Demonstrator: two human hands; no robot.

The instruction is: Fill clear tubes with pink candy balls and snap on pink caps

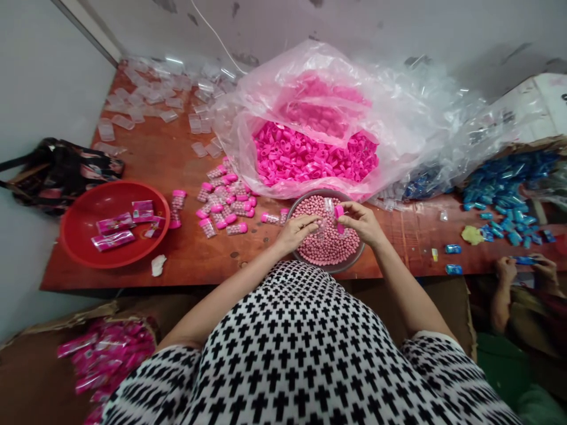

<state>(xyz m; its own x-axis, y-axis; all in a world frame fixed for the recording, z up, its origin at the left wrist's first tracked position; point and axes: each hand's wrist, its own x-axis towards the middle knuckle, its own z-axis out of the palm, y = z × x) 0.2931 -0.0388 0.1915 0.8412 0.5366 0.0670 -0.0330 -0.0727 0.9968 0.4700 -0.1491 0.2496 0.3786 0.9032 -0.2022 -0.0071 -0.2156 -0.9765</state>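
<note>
Pink cap (339, 219) in right hand (361, 224), left hand (296, 234), perhaps holding clear container (322, 229)

Packing workshop: wooden table (150, 154) holds bag (240, 137) of pink caps (310, 158), basin (337, 267) of pink balls (326, 252), clear containers (136, 114); carton (39, 375) of packets (110, 353) below.

Open rightward, blocked ahead
Right of the right grip (361, 222), bare worktop (407, 236) leaves passage; ahead of it, the bulging bag (398, 130) bars; left of the left grip (296, 234), piled bottles (217, 208) obstruct.
</note>
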